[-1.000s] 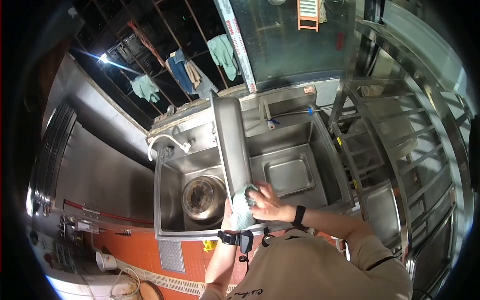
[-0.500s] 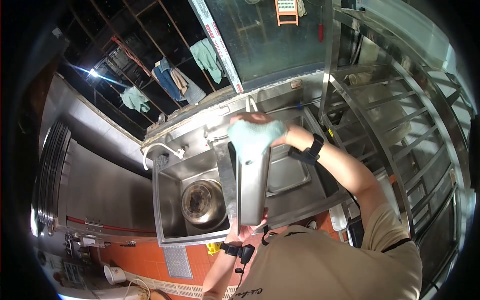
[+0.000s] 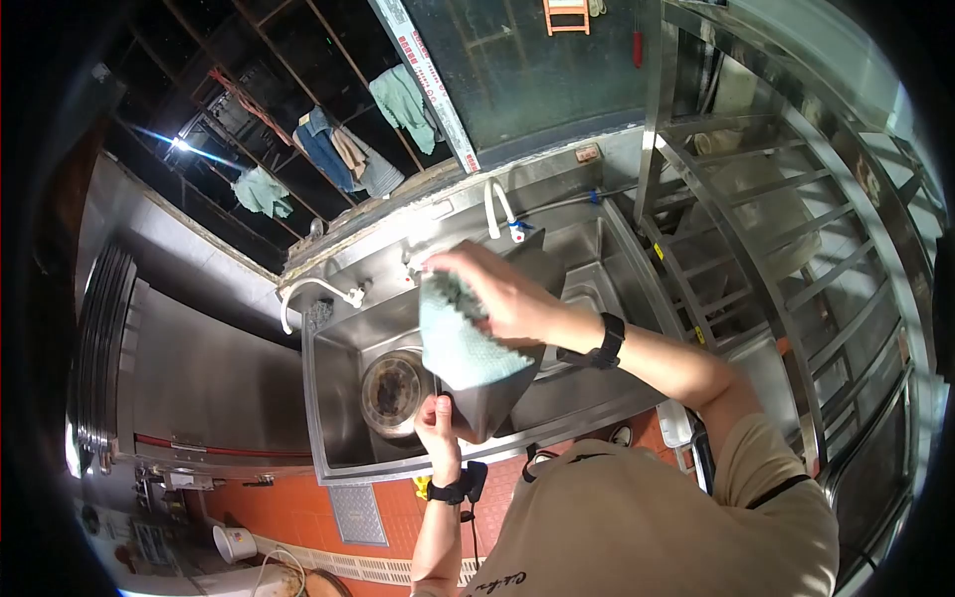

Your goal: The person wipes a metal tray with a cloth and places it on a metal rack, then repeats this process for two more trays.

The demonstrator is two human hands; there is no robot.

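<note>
A pale green cloth point(image 3: 463, 343) hangs from my right hand point(image 3: 502, 294), whose fingers are closed on it above a metal pan. The long, deep metal pan point(image 3: 487, 406) is tilted over the divider between two sink basins. My left hand point(image 3: 436, 423) grips the pan's near end, thumb up on its rim. The cloth covers part of the pan, so its inside is largely hidden.
A round metal pot point(image 3: 395, 393) sits in the left basin point(image 3: 343, 443). White faucets point(image 3: 492, 204) rise behind the sink. A metal rack point(image 3: 766, 289) stands at the right, and cloths point(image 3: 403, 109) hang at the window bars.
The pan has turned and tilted, showing a different side. My right hand has moved down and toward me with the cloth. My left hand has shifted left and up.
</note>
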